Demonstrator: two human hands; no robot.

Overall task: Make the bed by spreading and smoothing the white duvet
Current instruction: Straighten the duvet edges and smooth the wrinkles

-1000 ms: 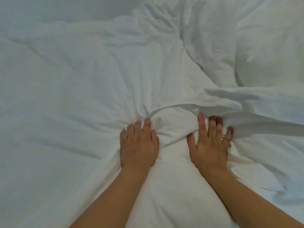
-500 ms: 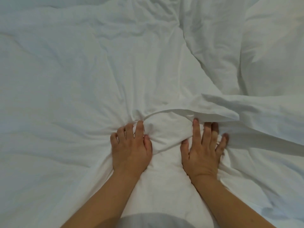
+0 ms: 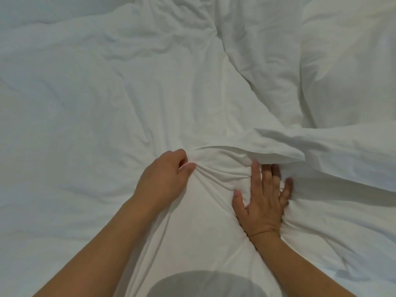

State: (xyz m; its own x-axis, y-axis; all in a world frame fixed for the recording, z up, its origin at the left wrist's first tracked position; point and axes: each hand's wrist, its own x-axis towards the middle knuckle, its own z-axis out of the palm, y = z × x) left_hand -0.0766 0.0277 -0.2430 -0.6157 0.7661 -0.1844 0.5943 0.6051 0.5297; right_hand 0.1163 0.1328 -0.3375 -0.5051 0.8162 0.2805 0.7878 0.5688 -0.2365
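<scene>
The white duvet point(image 3: 107, 99) fills the whole view, rumpled, with deep creases running toward the middle. My left hand point(image 3: 165, 179) has its fingers curled and pinches a bunch of duvet cloth between thumb and fingers. My right hand point(image 3: 263, 200) lies flat with its fingers spread, pressing on the duvet just below a folded-over flap point(image 3: 278, 151). Its fingertips reach the shadow under that flap. A taut ridge of cloth runs between the two hands.
A thick fold of duvet point(image 3: 267, 61) runs diagonally at the upper right, with a puffy mound point(image 3: 351, 82) beside it. A grey patch of my clothing point(image 3: 205, 284) shows at the bottom edge.
My left hand went from lying flat on the duvet to curling its fingers and pinching the cloth. The right hand stayed flat and shifted slightly. The view tipped down.
</scene>
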